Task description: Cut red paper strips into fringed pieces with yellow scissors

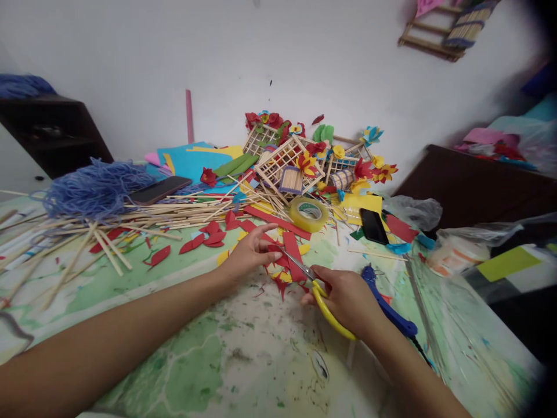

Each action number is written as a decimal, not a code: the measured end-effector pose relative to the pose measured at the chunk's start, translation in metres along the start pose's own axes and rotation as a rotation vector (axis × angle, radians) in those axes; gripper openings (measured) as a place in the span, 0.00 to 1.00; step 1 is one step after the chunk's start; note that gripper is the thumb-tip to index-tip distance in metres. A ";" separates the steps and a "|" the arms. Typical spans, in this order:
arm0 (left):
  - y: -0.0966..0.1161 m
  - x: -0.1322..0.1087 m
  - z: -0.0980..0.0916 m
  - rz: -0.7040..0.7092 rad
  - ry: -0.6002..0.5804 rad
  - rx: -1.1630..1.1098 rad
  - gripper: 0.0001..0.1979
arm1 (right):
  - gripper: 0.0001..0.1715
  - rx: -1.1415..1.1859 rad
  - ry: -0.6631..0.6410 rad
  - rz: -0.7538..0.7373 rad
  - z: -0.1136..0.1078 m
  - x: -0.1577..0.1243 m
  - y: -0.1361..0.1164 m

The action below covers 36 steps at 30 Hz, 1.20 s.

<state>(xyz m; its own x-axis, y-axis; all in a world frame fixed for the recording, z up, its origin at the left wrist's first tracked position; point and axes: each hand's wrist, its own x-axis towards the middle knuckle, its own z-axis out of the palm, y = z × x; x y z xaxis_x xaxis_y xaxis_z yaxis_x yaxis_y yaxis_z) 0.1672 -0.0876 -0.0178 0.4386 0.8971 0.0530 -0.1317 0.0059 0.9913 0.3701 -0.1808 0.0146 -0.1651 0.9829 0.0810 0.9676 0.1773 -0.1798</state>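
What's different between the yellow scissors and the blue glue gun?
The yellow scissors are held in the right hand, while the blue glue gun lies on the table without being held. The yellow scissors have shiny metal blades, at the red paper, while the blue glue gun has no blades. The yellow scissors have thin loop handles, and the blue glue gun has a thicker, solid body. Both are brightly coloured and sit close together.

The left hand (250, 253) reaches forward, fingers loosely parted (index pointing ahead), while the right hand (346, 300) curls firmly closed.
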 end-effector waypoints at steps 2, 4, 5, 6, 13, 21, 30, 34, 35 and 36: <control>-0.001 0.001 -0.001 0.001 0.004 0.011 0.37 | 0.21 -0.011 0.004 0.004 0.000 0.000 0.001; -0.001 0.002 -0.002 0.001 0.001 0.002 0.37 | 0.21 -0.016 0.007 0.009 0.001 0.000 0.001; -0.001 0.002 -0.002 0.002 -0.002 -0.008 0.36 | 0.21 -0.017 0.009 0.013 0.001 0.000 0.001; -0.001 0.002 -0.002 0.002 -0.007 -0.020 0.36 | 0.20 -0.017 0.012 0.021 0.001 0.000 0.001; 0.001 0.000 0.001 -0.008 -0.067 -0.072 0.36 | 0.26 0.011 0.056 0.013 0.001 0.000 0.001; 0.006 0.000 0.003 -0.011 -0.208 -0.111 0.39 | 0.29 0.017 0.022 -0.076 0.001 0.000 0.002; 0.008 -0.002 0.004 -0.042 -0.267 -0.069 0.41 | 0.28 0.065 -0.008 -0.087 0.000 0.000 0.000; 0.007 -0.001 0.004 -0.049 -0.268 -0.084 0.41 | 0.28 0.057 -0.011 -0.093 0.001 0.000 0.002; 0.006 -0.001 0.004 -0.048 -0.259 -0.084 0.41 | 0.29 0.054 -0.010 -0.092 0.002 0.001 0.002; 0.006 -0.001 0.004 -0.047 -0.250 -0.081 0.41 | 0.29 0.050 -0.009 -0.090 0.002 0.001 0.002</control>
<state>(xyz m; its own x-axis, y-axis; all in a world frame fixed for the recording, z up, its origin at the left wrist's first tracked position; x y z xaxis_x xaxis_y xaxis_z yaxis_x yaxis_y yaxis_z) 0.1693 -0.0897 -0.0118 0.6503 0.7583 0.0454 -0.1720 0.0888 0.9811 0.3720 -0.1796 0.0124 -0.2531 0.9632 0.0899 0.9380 0.2671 -0.2209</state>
